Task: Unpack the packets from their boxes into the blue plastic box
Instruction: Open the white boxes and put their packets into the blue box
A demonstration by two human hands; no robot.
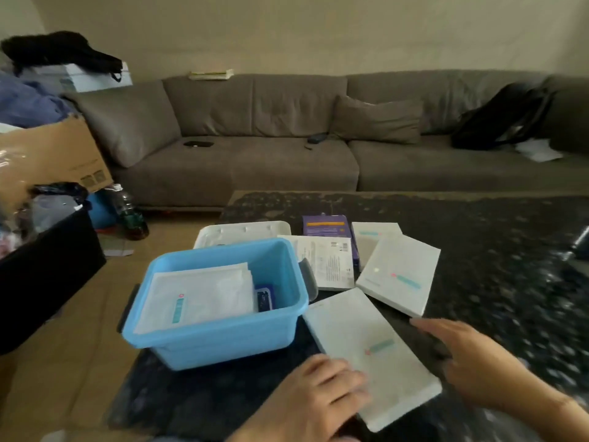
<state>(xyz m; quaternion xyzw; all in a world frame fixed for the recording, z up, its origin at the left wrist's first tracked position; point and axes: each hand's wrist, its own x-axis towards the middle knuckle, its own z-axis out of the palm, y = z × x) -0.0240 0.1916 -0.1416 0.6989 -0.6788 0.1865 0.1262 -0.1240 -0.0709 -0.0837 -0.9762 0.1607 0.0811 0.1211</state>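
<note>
Near the desk's front edge lies a white flat box (371, 355), just right of the blue plastic box (220, 333), which sits at the left corner and already holds white packets (197, 296). The left hand (314, 398) rests curled fingers on the box's near left edge, apparently gripping it, though blur hides the grip; the right hand (471, 358) hovers beside it, fingers spread, holding nothing. Other white boxes (400, 275) lie behind. Judging by looks, the box is light, stiff cardboard, smooth; best held by its long edges
</note>
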